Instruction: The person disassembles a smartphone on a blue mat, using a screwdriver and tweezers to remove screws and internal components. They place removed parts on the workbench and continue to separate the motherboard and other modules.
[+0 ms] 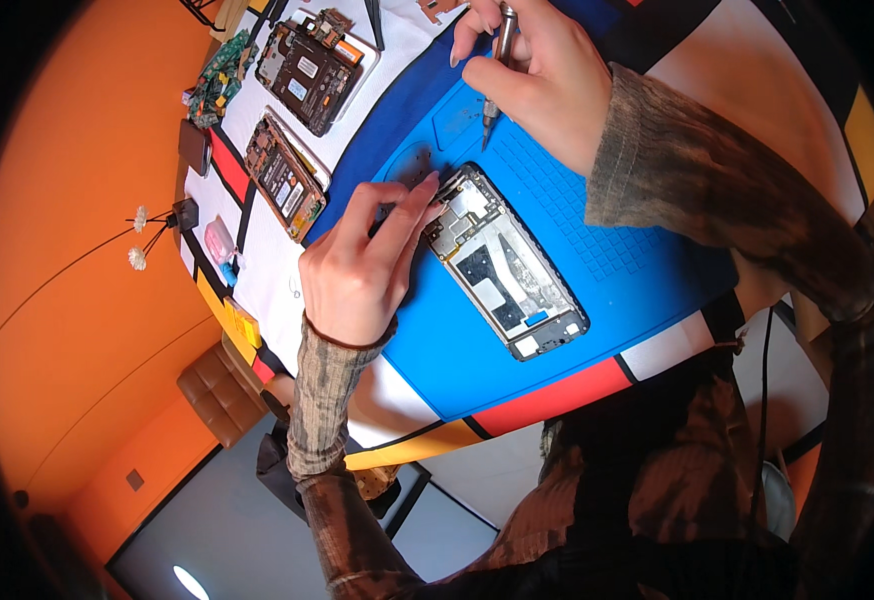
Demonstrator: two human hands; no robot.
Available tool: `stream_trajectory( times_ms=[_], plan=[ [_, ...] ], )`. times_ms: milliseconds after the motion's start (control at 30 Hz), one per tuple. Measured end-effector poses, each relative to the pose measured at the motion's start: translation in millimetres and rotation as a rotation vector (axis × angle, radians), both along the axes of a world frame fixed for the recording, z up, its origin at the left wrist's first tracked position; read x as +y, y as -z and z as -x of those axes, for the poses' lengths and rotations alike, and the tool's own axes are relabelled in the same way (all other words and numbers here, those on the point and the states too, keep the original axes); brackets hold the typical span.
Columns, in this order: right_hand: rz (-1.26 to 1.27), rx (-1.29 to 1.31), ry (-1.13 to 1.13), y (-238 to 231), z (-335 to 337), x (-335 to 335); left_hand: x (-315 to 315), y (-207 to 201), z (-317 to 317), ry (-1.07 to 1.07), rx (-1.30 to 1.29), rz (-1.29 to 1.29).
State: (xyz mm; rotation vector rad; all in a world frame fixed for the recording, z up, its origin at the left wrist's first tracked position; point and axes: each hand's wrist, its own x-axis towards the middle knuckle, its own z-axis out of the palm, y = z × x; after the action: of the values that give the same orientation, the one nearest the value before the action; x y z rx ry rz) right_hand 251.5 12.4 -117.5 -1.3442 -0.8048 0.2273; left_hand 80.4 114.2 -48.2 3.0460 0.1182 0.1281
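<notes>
An opened smartphone frame (505, 268) lies tilted on a blue silicone mat (397, 325), its inner metal plate and small boards showing. My left hand (365, 262) reaches over the frame's upper left edge, with thumb and fingertips pinched together there. Whatever sits between those fingertips is too small or hidden to tell. In my right hand (547, 90) is a slim metal screwdriver (498, 75), gripped between thumb and fingers. Its tip points down, just beyond the frame's top end and apart from it.
Two other opened phones, one dark (307, 80) and one copper-edged (285, 178), lie left of the mat. Green circuit boards (219, 82) are piled farther left. Nearer me are a yellow item (242, 322) and white flowers (138, 258) on stems. A colour-blocked cloth (557, 392) covers the table.
</notes>
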Motion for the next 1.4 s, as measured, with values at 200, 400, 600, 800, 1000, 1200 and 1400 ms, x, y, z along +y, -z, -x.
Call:
stream_trajectory(
  times_ms=[200, 400, 600, 800, 1000, 1200, 1400],
  plan=[
    [0.026, -0.014, -0.010, 1.2, -0.5, -3.0, -3.1, 0.8, -7.1, 0.088, 0.073, -0.109],
    [0.041, -0.032, -0.017, 1.4, -1.2, -2.1, -4.4, -4.2, -10.8, 0.122, 0.122, -0.169],
    [0.011, -0.058, -0.013, -1.1, 4.8, -6.9, -1.9, 1.5, -12.4, 0.119, 0.081, -0.124],
    [-0.017, -0.059, -0.061, 3.1, 3.0, -1.9, 5.6, 10.2, -6.7, 0.058, 0.040, 0.070],
    [-0.080, -0.195, 0.020, 6.4, 0.6, 0.9, 14.2, 15.3, -11.4, -0.089, -0.065, 0.212],
    [-0.019, 0.042, -0.074, -0.6, 0.3, -1.4, 17.3, 16.0, -25.1, -0.041, -0.065, -0.086],
    [-0.054, 0.159, -0.135, -1.7, 2.7, 0.4, 12.3, 7.9, -11.8, -0.131, -0.123, 0.051]
  ],
)
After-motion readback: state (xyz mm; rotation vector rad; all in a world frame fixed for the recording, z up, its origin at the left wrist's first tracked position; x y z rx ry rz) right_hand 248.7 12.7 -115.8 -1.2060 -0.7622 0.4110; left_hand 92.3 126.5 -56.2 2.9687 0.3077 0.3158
